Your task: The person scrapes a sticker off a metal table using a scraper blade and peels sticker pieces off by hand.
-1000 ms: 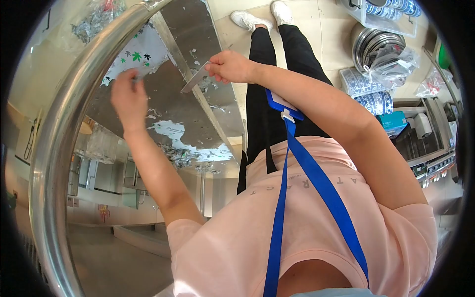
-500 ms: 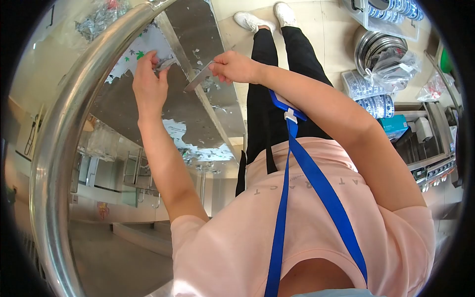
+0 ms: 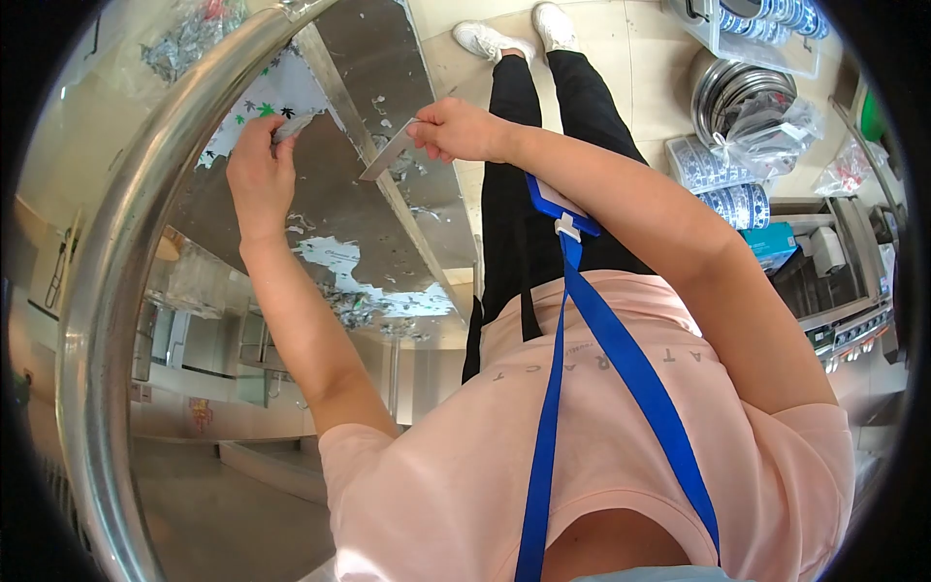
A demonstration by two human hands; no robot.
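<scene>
Leaf-print film (image 3: pixel 299 85) at eleven o'clock; my left hand (image 3: pixel 260 189) pinches a scrap (image 3: pixel 295 127), my right hand (image 3: pixel 456 130) grips the scraper's (image 3: pixel 390 151) end, leaving its blade free.

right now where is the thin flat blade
In the head view, the thin flat blade is above and left of centre, held in the right hand, between the left hand and the black trousers.

Kitchen, stacked steel basins (image 3: pixel 706 101), patterned crockery (image 3: pixel 737 206)
</scene>
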